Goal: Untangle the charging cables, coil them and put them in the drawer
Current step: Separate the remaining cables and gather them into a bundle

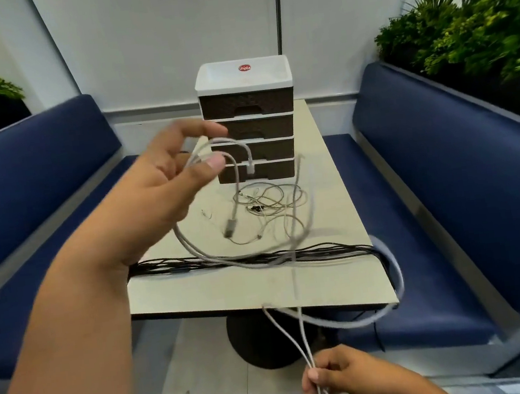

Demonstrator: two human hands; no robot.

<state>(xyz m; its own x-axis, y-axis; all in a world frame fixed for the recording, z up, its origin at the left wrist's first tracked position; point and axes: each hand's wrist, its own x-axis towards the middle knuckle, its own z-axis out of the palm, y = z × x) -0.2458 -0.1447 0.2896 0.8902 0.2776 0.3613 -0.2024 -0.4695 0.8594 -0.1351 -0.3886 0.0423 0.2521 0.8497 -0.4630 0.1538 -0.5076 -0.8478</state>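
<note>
Right hand (334,379) gripped white cable (287,333) strands low; left hand (166,178) pinched its loops above the table (230,291). Black cable (252,257) and thin tangle (269,202) lay loose; all 4 drawers (249,133) closed, nothing stored

Smooth white cable (293,245) — matt table (262,289) — padded benches (461,154)

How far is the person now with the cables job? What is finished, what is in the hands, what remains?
Finished: nothing stored; all four drawers of the drawer unit look closed. In hand: a white cable runs from the left hand to the right hand, loose, not coiled. Left: the thin tangled cables and the black cables lie on the table.
</note>
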